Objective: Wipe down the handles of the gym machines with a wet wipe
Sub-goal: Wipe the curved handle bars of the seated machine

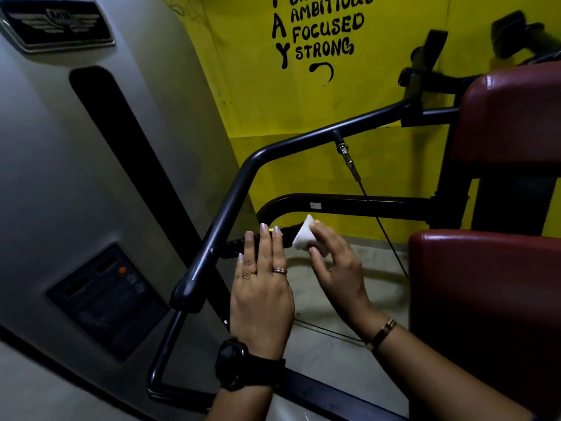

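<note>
1. Bkgd: yellow wall (379, 56) across upper centre and right, w/ black painted words (328, 28) reading "AMBITIOUS", "FOCUSED", "STRONG". Pale floor (318, 360) at lower centre.
2. Left half of frame: grey machine cover (45, 147), w/ a winged badge (57, 22) at upper left and a dark label panel (106, 302) at lower left.
3. A dark bent bar (303, 141) runs from lower centre-left up toward upper right. A thin cable (382, 226) hangs from a metal fitting on it.
4. Right edge: red back pad (516, 117) above, red seat pad (485, 299) below.
5. Centre: a short black handle (230, 247) sticks out sideways from the bar.
6. Left hand (262, 299), centre: fingers straight and together, laid across the handle, gripping nothing; can't tell if they touch it. Two rings on the fingers, black watch (235, 363) on the wrist.
7. Right hand (337, 265), just right of centre: thumb and fingers pinch a white wet wipe (303, 238). Gold-tone bracelet (381, 334) on the wrist.
8. The wipe, bunched to a point at its top, sits at the handle's free end, just right of the left hand's fingertips. Actual contact w/ the handle can't be made out.
</note>
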